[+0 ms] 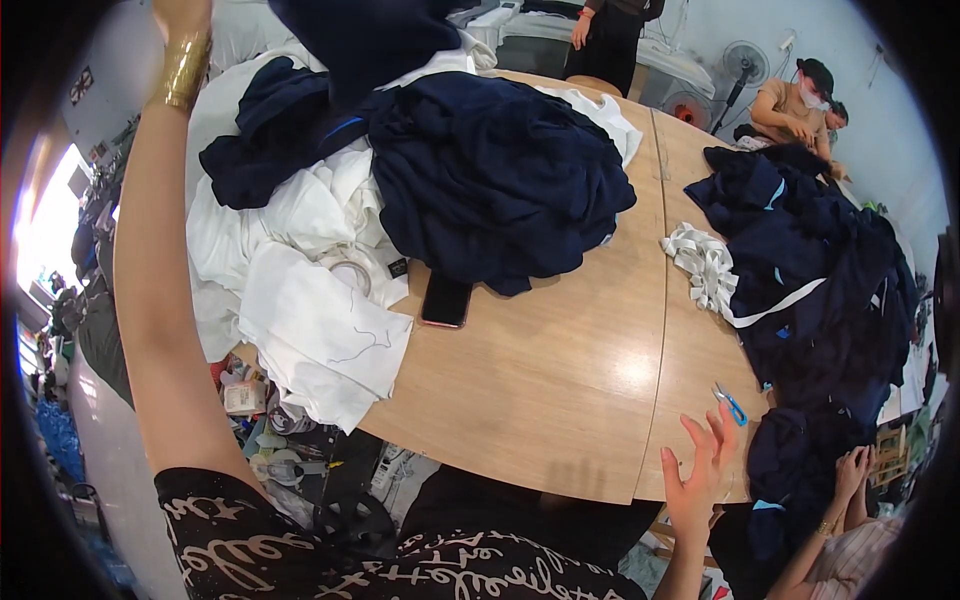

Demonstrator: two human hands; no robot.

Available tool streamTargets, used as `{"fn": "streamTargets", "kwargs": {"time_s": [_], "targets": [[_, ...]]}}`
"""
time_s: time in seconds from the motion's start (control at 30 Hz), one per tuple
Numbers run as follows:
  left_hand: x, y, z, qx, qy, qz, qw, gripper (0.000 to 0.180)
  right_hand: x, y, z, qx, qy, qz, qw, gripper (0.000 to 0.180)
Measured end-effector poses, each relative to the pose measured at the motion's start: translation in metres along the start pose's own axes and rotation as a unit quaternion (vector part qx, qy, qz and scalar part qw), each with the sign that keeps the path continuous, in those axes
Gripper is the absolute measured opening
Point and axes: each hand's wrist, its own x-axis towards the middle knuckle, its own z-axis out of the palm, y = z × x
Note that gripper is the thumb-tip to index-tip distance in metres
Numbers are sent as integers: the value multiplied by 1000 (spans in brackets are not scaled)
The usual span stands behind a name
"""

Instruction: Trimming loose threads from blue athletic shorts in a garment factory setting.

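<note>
Bright, even indoor light overall. Blown-out window (45, 225) on my left, pure white, no detail. Soft glare patches on the wooden bench (560, 370), strongest near its right seam. Shadows soft, short, under the dark cloth pile (500, 170), which loses fold detail. Heavy fisheye: bench edge bows, black vignette in all corners. My right hand (700, 470) slightly motion-blurred; my left arm near the rim stretched and soft.

Wood table (560, 380); garments (490, 170), phone (446, 299), snips (731, 404)
</note>
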Motion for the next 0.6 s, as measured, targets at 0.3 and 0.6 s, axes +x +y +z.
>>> {"fn": "streamTargets", "kwargs": {"time_s": [0.3, 0.6], "targets": [[-170, -226, -149, 537, -363, -303, 699, 60, -34, 47, -9, -37, -92, 82, 992, 36], [-208, -32, -47, 204, -374, 143, 893, 42, -57, 60, -23, -73, -104, 147, 981, 36]]}}
